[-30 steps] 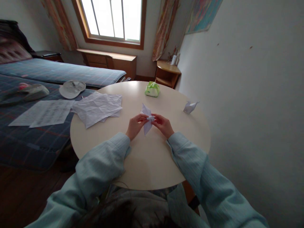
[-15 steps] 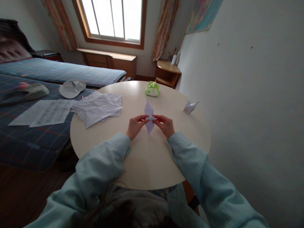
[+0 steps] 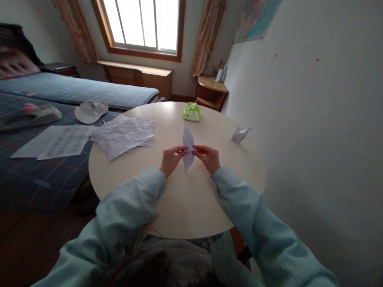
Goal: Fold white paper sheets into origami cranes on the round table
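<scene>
A small folded piece of white paper [image 3: 188, 149], shaped like a narrow diamond, stands on end above the middle of the round cream table [image 3: 179, 199]. My left hand [image 3: 170, 158] pinches its left side and my right hand [image 3: 208, 157] pinches its right side, fingertips almost meeting at the paper's waist. Both hands hover just over the tabletop. A finished folded paper figure [image 3: 239, 134] lies apart to the right.
Several crumpled white sheets [image 3: 124, 134] lie at the table's left. A green tissue pack [image 3: 192, 112] sits at the far edge. Left of the table is a blue bed [image 3: 44, 167] with printed sheets [image 3: 56, 141], a white cap [image 3: 91, 111] and a wall close on the right.
The folded paper has turned from leaning left to standing nearly upright between my fingers. My right hand shifted slightly right; the arms have stayed put.
</scene>
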Tool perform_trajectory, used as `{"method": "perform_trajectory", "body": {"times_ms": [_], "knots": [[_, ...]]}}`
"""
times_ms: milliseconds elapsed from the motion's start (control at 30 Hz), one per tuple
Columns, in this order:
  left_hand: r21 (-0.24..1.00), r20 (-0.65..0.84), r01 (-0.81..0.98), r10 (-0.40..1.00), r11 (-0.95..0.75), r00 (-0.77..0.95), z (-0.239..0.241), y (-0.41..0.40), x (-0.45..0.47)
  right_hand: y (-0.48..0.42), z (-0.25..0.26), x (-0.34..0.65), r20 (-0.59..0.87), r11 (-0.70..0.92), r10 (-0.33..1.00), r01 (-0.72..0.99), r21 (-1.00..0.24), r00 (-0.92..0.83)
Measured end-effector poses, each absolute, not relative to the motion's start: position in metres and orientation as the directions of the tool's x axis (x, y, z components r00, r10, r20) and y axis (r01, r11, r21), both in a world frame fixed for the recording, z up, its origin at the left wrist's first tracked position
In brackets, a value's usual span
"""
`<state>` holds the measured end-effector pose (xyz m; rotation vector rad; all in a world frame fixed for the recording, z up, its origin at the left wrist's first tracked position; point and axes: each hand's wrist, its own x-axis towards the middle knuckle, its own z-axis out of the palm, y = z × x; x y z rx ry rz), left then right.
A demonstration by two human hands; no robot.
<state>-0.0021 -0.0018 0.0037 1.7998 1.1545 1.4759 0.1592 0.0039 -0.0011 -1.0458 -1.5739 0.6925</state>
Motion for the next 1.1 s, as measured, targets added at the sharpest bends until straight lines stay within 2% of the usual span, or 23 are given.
{"method": "perform_trajectory", "body": {"times_ms": [633,867,967,1100], "knots": [[0.797,0.524,0.327,0.851,-0.507,0.041,0.006,-0.004,-0.001,-0.005,0.011,0.156,0.623,0.573,0.779,0.493,-0.655,-0.077],[0.809,0.470,0.364,0.880,-0.461,0.070,0.001,0.001,-0.002,-0.006,0.014,0.156,0.659,0.582,0.748,0.555,-0.594,-0.080],[0.750,0.528,0.434,0.847,-0.500,0.063,0.003,0.001,-0.003,-0.006,0.012,0.156,0.645,0.566,0.760,0.562,-0.604,-0.072],[0.703,0.581,0.491,0.814,-0.515,0.022,0.005,0.000,-0.003,-0.006,0.007,0.156,0.556,0.502,0.829,0.511,-0.698,-0.055]]}}
